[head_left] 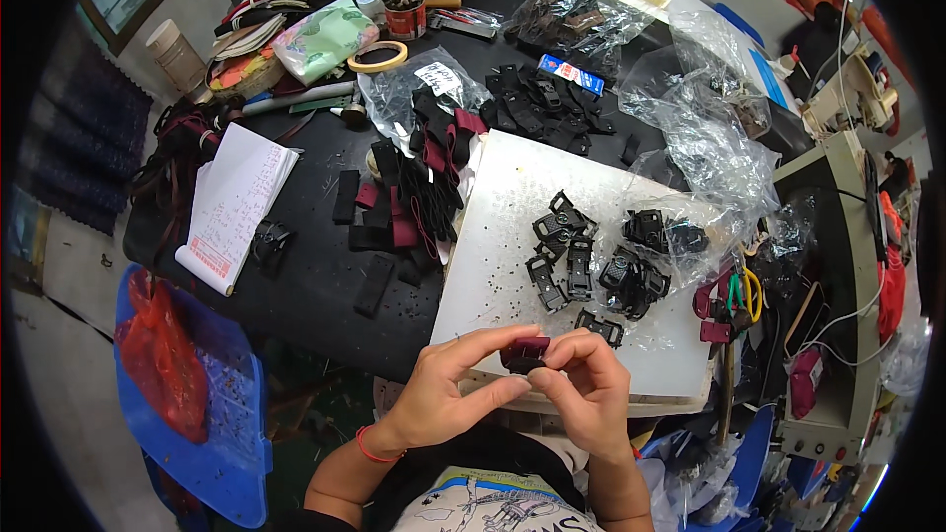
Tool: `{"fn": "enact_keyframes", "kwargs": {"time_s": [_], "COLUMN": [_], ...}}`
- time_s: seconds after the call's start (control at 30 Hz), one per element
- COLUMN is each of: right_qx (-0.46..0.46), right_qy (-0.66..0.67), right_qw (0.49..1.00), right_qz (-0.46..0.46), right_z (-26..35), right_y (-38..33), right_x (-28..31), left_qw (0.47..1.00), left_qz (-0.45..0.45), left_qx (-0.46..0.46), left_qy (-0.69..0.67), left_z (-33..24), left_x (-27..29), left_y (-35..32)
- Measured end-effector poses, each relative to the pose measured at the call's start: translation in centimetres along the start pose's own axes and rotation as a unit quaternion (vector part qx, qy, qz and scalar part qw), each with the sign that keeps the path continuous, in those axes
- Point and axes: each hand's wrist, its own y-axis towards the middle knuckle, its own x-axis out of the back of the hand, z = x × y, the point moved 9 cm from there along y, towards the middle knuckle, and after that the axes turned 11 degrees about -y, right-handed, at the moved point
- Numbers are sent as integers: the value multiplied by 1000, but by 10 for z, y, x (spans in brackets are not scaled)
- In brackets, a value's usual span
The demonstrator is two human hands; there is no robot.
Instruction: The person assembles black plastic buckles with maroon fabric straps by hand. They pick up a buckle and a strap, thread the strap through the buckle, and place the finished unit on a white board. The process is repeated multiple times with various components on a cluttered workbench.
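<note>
My left hand (448, 389) and my right hand (586, 384) meet at the near edge of a white board (512, 207), both pinching a short maroon webbing strap with a black buckle part (523, 353) between the fingertips. Just beyond my hands, several loose black plastic buckles (572, 256) lie on the board. A pile of maroon and black strap pieces (414, 197) lies left of the board on the black table (305, 266).
Clear plastic bags of black buckles (680, 236) sit on the board's right side and at the back. An open notebook (232, 202) lies at left. Scissors (744, 291) lie at right. A blue chair with a red bag (163, 355) stands lower left. A tape roll (376, 57) lies at the back.
</note>
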Motion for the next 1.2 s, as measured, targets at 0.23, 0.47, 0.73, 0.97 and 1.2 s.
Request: {"fn": "enact_keyframes", "kwargs": {"time_s": [0.23, 0.47, 0.73, 0.97, 1.2], "right_qx": [11, 44, 77, 60, 26], "right_qy": [-81, -169, -217, -207, -191], "right_qw": [996, 972, 957, 969, 977], "right_qz": [-35, -154, -176, -122, -95], "right_z": [3, 1, 8, -1, 3], "right_y": [2, -5, -10, -3, 6], "right_x": [1, 0, -4, 2, 9], "left_qw": [1000, 990, 979, 991, 993], "left_qz": [14, -46, -88, -31, -69], "left_qx": [6, -59, -112, -61, 60], "left_qy": [16, 122, 149, 119, 80], "left_z": [2, 1, -2, 5, 11], "left_x": [3, -10, -16, -14, -3], "left_y": [0, 0, -3, 3, 2]}}
